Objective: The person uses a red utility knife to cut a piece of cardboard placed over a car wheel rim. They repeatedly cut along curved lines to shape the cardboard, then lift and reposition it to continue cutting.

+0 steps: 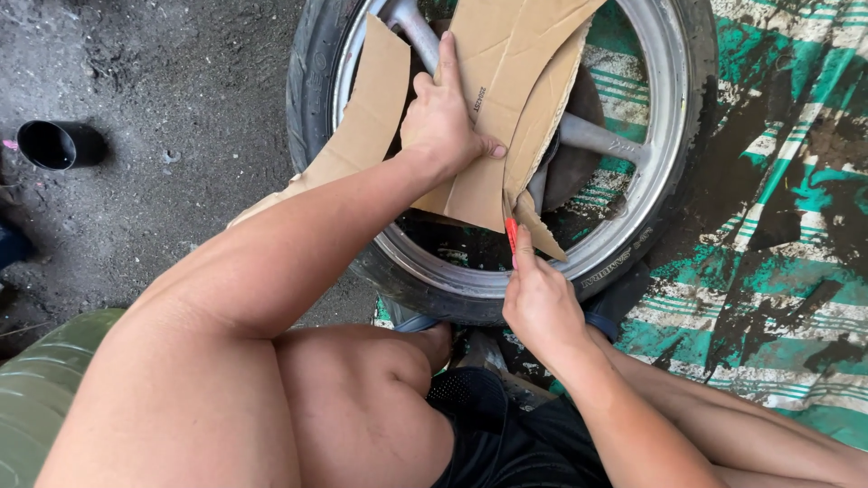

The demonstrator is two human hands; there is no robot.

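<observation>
Cardboard sheet [493,99]: lies flat across wheel rim [665,136], long axis running from near rim edge to far edge.
Left hand [445,122]: fingers spread, pressing sheet down at its middle.
Red cutter [511,237]: at sheet's near edge, pointing up its length.
Right hand [541,303]: pinched shut around cutter, nearer the body, just below sheet.

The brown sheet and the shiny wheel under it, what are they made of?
The brown sheet looks like corrugated cardboard: matte, with creases and torn, layered edges. The wheel rim looks like silvery metal, probably aluminium, dull-shiny and scuffed. The tyre around it looks like black rubber.
</observation>
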